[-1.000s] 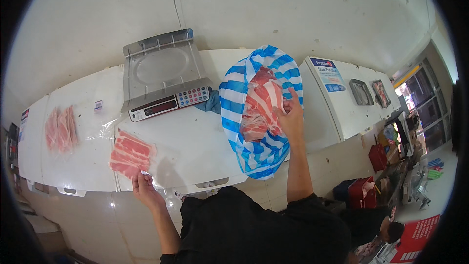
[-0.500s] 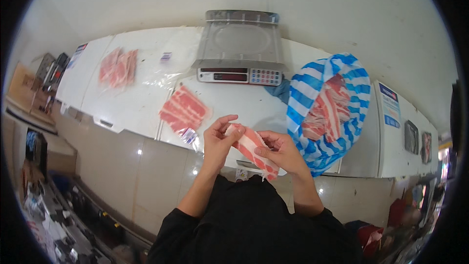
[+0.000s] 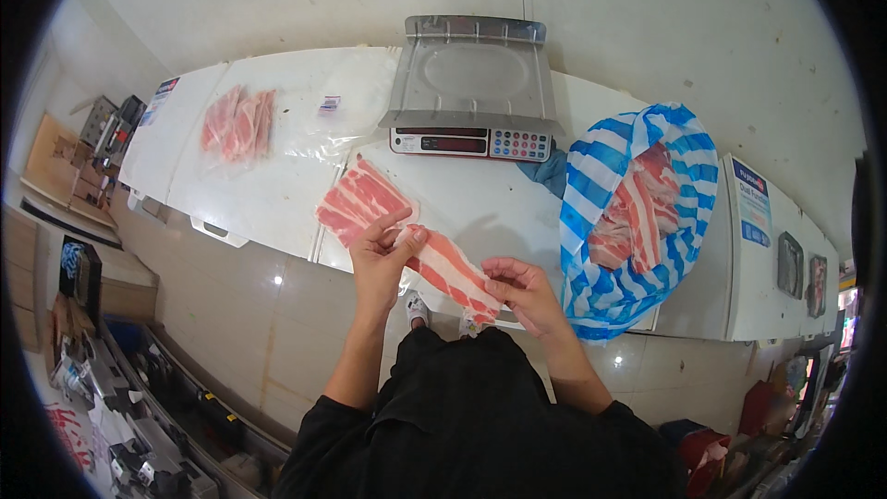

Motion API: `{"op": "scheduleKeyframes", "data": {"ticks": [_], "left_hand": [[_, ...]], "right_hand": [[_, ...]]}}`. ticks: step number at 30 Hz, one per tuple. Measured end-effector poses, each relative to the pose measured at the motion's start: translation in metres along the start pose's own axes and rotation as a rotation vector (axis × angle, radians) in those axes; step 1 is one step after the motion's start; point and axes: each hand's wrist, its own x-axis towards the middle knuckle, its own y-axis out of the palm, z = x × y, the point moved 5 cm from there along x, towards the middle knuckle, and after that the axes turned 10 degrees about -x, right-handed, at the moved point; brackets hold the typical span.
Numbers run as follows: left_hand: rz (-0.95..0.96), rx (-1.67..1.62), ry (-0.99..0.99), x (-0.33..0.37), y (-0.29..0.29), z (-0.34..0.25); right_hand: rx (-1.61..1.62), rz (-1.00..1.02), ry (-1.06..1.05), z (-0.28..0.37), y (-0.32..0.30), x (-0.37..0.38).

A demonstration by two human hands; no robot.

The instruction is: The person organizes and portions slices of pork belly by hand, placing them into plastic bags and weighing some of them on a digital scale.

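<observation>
Between my two hands a slice of raw pork belly (image 3: 451, 273) is stretched out, held in the air before the white freezer's front edge. My left hand (image 3: 381, 254) pinches its upper left end between thumb and fingers. At the lower right end, my right hand (image 3: 523, 291) grips it the same way. Just beyond my left hand, several slices of pork belly (image 3: 362, 199) lie in a flat layer on clear plastic. To the right, a blue-and-white striped bag (image 3: 591, 187) stands with its mouth spread, and more pork belly slices (image 3: 637, 212) are heaped inside.
A digital scale (image 3: 473, 83) with a grey tray stands at the back against the wall. Another packet of sliced meat (image 3: 238, 123) lies at the far left of the white freezer top (image 3: 208, 194). Beside the scale is a dark blue cloth or bag (image 3: 547, 173). Two dark trays (image 3: 790, 263) sit far right.
My hands have moved left and pulled further apart, so the slice is stretched longer and flatter. My left hand is now closer to the flat layer of slices. The view has shifted slightly.
</observation>
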Motion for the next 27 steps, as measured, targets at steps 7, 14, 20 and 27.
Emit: {"op": "scheduleKeyframes", "data": {"ticks": [7, 14, 20, 27], "left_hand": [[-0.073, -0.306, -0.144, 0.015, -0.004, 0.021], [0.085, -0.829, -0.41, -0.005, 0.018, 0.034], [-0.023, -0.374, -0.226, -0.027, 0.014, 0.055], [0.032, 0.342, 0.222, -0.024, -0.056, 0.074]], "right_hand": [[0.116, 0.159, 0.142, 0.011, 0.03, -0.002], [0.301, 0.281, -0.002, -0.017, 0.006, 0.014], [1.024, 0.289, 0.157, -0.023, 0.052, 0.013], [1.035, 0.41, -0.016, -0.045, 0.0, 0.004]]}}
